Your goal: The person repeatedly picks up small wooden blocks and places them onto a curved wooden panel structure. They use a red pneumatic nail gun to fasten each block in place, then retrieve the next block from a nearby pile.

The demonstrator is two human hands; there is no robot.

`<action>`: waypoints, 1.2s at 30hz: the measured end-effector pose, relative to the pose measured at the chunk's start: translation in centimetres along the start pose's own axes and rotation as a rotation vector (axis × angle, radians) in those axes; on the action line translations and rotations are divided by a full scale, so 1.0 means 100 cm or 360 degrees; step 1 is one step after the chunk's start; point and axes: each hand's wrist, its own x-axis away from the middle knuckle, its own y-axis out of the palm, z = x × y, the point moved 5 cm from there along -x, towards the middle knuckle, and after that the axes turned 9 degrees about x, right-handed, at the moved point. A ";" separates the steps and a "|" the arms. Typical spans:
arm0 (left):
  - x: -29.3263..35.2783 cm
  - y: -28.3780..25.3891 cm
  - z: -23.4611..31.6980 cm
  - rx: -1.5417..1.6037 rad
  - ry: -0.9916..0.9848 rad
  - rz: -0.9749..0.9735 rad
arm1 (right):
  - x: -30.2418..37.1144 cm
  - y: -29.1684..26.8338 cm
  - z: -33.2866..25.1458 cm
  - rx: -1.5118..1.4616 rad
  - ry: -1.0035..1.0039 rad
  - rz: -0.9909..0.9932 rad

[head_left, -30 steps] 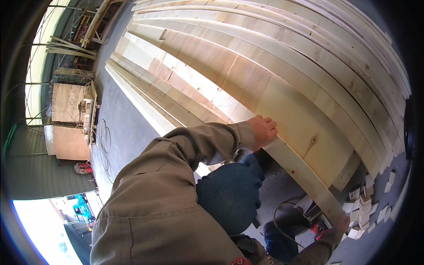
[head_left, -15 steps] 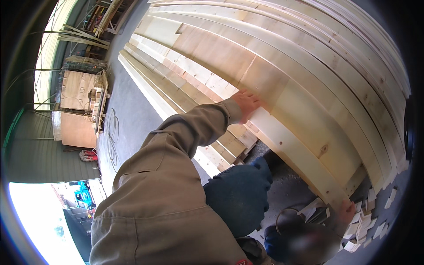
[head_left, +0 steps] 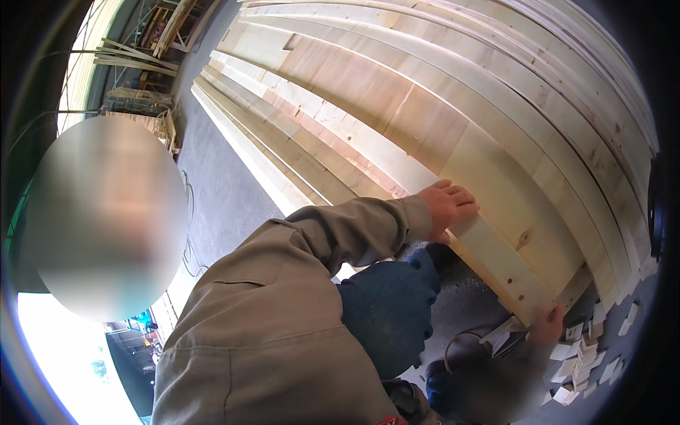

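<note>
Along the near edge of a long pale plank (head_left: 496,255), the left hand (head_left: 446,207) is laid flat, fingers spread and open, gripping nothing, pressed down on the face as if to steady the board; the right hand (head_left: 547,324) is seen at the plank's end, curled against the corner, though how tightly it is closed cannot be told, the view being blurred there. The plank lies on top of a broad stack of boards (head_left: 439,92), sloping away to the upper left; narrower strips (head_left: 283,134) are ranged beside it on the grey floor (head_left: 219,191). A blue-clad knee (head_left: 386,312) is tucked close under the board's edge; small wood offcuts (head_left: 584,354) are scattered by the right hand, crowding the end.
</note>
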 end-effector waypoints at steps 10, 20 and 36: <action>-0.029 0.023 0.014 -0.0023 0.0101 0.0053 | 0.014 0.040 -0.028 0.0101 -0.0019 0.0067; 0.008 0.017 0.019 -0.0099 -0.0159 -0.0115 | 0.064 0.019 -0.063 0.0296 0.0113 0.0373; 0.012 0.013 -0.023 -0.0057 -0.0236 -0.0085 | 0.078 -0.117 0.130 0.0849 0.0806 0.0886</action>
